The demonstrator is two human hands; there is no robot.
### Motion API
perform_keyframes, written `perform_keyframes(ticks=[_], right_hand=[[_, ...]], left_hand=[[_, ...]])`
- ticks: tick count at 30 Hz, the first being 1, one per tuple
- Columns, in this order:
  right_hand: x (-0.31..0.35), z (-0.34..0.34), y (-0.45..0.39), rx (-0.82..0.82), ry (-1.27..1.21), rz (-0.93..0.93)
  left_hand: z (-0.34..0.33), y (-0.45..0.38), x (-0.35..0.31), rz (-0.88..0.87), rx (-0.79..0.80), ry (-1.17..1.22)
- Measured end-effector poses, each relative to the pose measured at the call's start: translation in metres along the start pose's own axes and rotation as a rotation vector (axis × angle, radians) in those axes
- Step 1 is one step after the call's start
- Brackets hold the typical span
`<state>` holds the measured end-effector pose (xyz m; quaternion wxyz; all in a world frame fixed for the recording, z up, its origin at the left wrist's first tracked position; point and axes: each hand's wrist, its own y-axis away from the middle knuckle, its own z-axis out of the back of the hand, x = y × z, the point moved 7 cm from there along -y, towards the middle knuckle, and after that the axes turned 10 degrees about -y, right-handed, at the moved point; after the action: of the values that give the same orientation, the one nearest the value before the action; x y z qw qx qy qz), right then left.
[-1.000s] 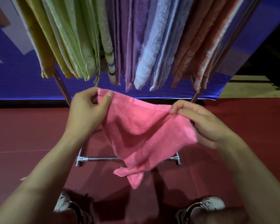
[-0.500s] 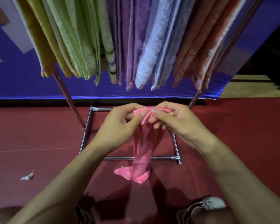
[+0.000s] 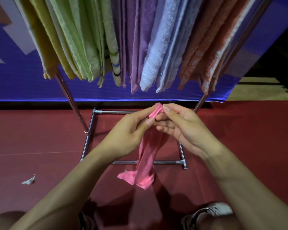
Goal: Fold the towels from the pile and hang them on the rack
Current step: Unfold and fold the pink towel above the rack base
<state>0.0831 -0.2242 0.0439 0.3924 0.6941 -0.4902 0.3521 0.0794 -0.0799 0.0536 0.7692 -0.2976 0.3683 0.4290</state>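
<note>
A small pink towel hangs folded in a narrow strip in front of me, its lower end near the floor. My left hand and my right hand meet at its top edge, and both pinch it between thumb and fingers. Above and behind them stands the metal rack, its bars hidden under several hanging towels: yellow, green, purple, pale blue and orange.
The rack's chrome base frame lies on the dark red floor just under my hands. A scrap of white paper lies at the left. A blue wall panel runs behind the rack. My shoes show at the bottom.
My hands, holding the pink towel spread wide a second ago, have come together at the middle. The towel now hangs doubled as a narrow strip.
</note>
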Motion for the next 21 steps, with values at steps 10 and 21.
perform_keyframes(ticks=[10,21], right_hand=[[-0.004,-0.004,0.000,-0.019,-0.015,-0.027],[-0.012,-0.005,0.002,-0.013,-0.118,-0.115]], left_hand=[[0.003,0.000,0.005,-0.033,-0.047,-0.126],[0.007,0.000,0.008,-0.084,-0.112,-0.299]])
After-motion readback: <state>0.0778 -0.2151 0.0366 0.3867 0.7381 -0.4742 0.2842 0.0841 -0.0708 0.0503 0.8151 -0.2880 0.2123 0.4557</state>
